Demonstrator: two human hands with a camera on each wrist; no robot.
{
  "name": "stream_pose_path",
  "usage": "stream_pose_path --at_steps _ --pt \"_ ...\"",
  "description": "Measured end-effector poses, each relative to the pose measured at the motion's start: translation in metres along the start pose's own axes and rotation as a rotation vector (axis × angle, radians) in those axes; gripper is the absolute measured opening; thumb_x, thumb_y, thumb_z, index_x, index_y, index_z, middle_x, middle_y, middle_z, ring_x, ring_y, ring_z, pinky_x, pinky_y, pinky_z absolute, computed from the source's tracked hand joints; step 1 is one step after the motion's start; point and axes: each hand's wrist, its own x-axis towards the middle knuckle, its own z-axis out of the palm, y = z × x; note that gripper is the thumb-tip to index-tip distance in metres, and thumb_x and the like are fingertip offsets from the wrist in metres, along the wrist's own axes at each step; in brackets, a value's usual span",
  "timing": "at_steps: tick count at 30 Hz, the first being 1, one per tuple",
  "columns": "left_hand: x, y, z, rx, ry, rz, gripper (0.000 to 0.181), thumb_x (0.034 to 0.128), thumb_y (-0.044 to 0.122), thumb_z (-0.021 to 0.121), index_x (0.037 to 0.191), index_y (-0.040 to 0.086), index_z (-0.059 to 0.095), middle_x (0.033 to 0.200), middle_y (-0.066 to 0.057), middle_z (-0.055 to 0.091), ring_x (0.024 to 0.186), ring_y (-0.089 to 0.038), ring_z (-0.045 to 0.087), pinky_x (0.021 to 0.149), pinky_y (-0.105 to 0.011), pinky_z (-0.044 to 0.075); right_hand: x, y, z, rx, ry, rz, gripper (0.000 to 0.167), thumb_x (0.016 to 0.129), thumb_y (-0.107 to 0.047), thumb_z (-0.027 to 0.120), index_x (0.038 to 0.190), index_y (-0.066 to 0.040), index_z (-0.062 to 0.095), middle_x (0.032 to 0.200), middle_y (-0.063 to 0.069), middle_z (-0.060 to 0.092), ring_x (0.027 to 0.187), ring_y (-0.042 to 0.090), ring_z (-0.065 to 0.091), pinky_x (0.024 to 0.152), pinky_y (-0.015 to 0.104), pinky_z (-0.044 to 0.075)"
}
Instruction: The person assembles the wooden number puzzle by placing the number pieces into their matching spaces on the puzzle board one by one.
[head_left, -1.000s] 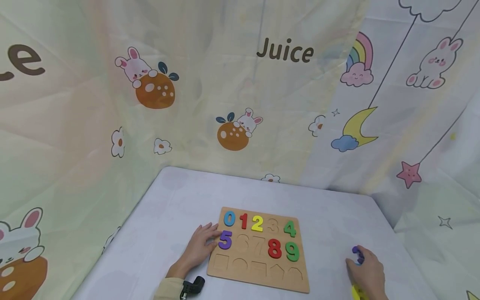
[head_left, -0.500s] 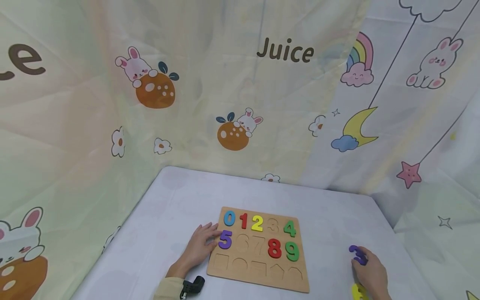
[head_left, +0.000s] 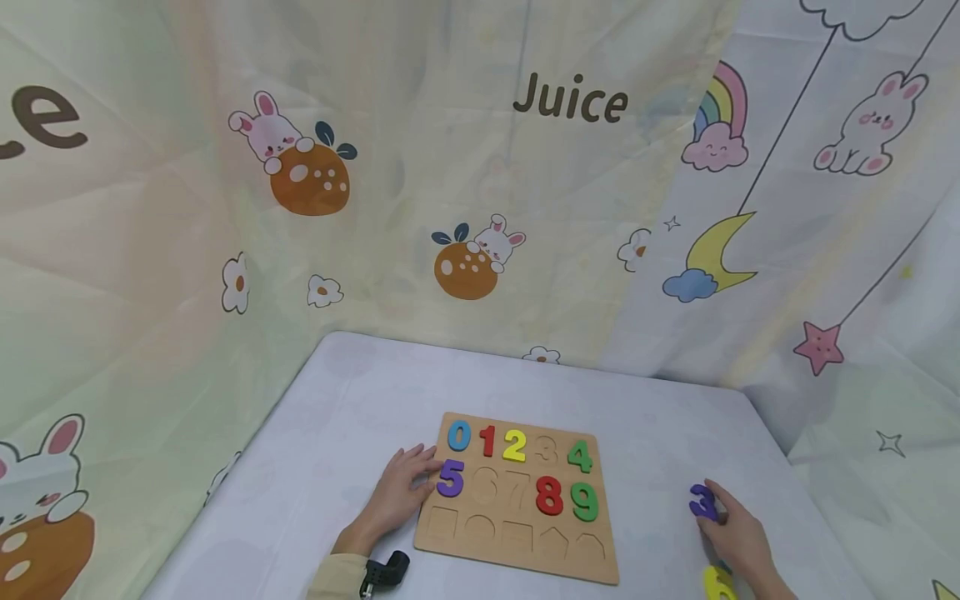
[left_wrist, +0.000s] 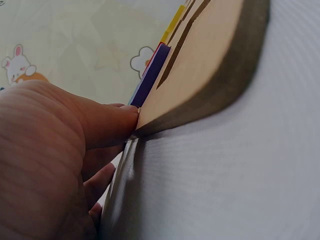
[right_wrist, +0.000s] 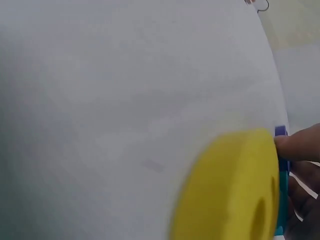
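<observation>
My right hand [head_left: 740, 537] pinches a purple number 3 [head_left: 702, 502] between thumb and fingertips, right of the board. Below the 3, the right wrist view shows a teal piece [right_wrist: 282, 202] beside the fingers; its shape is mostly hidden. A yellow number piece [head_left: 718, 583], which looks like a 6, lies near the right wrist and looms large in that wrist's view. My left hand [head_left: 401, 487] touches the left edge of a wooden number puzzle board [head_left: 517, 542] with thumb and forefinger, next to the purple 5 [head_left: 451, 478].
Seated on the board are blue 0 [head_left: 459, 436], red 1 [head_left: 487, 441], yellow 2 [head_left: 514, 446], green 4 [head_left: 580, 456], red 8 [head_left: 550, 496] and green 9 [head_left: 584, 502]. Bare recesses show for 3, 6, 7 and the bottom-row shapes. A white cloth covers the table [head_left: 360, 392].
My right hand has shifted slightly left and away from me with the purple 3, which now faces the head camera more fully. More of the yellow piece shows. The left hand stays put.
</observation>
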Motion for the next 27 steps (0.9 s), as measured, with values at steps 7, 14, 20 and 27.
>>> stream_pose_path --at_steps 7,14,20,27 --pt "0.001 -0.001 0.0 0.001 -0.001 0.011 0.031 0.0874 0.007 0.069 0.118 0.013 0.07 0.141 -0.009 0.055 0.139 -0.033 0.038 0.12 -0.054 0.015 0.001 -0.001 -0.007 -0.008 -0.034 -0.056 0.067 0.085 -0.014 0.072 0.14 0.005 0.039 0.124 0.034 0.051 0.086 0.033 0.059 0.064 0.037 0.054" --pt "0.001 0.001 -0.001 0.002 -0.009 0.003 0.032 0.0879 0.007 0.069 0.119 0.013 0.069 0.142 -0.009 0.054 0.14 -0.033 0.038 0.12 -0.055 0.015 -0.002 -0.011 -0.005 0.026 -0.003 -0.035 0.071 0.085 -0.018 0.074 0.14 0.009 0.038 0.131 0.037 0.044 0.108 0.05 0.05 0.09 0.06 0.047" --pt "0.001 0.0 -0.001 -0.005 -0.011 0.011 0.032 0.0881 0.007 0.069 0.119 0.012 0.069 0.142 -0.008 0.054 0.14 -0.033 0.038 0.12 -0.054 0.014 -0.006 -0.027 0.004 0.04 0.001 -0.057 0.074 0.085 -0.021 0.075 0.142 0.007 0.037 0.132 0.036 0.044 0.115 0.052 0.047 0.095 0.062 0.044" --pt "0.0 0.0 -0.001 -0.006 -0.011 0.008 0.032 0.0882 0.007 0.069 0.12 0.012 0.069 0.142 -0.008 0.054 0.14 -0.033 0.037 0.12 -0.054 0.014 -0.013 -0.051 0.019 0.051 0.008 -0.107 0.072 0.084 -0.018 0.076 0.142 0.004 0.039 0.132 0.033 0.047 0.119 0.05 0.048 0.097 0.061 0.045"
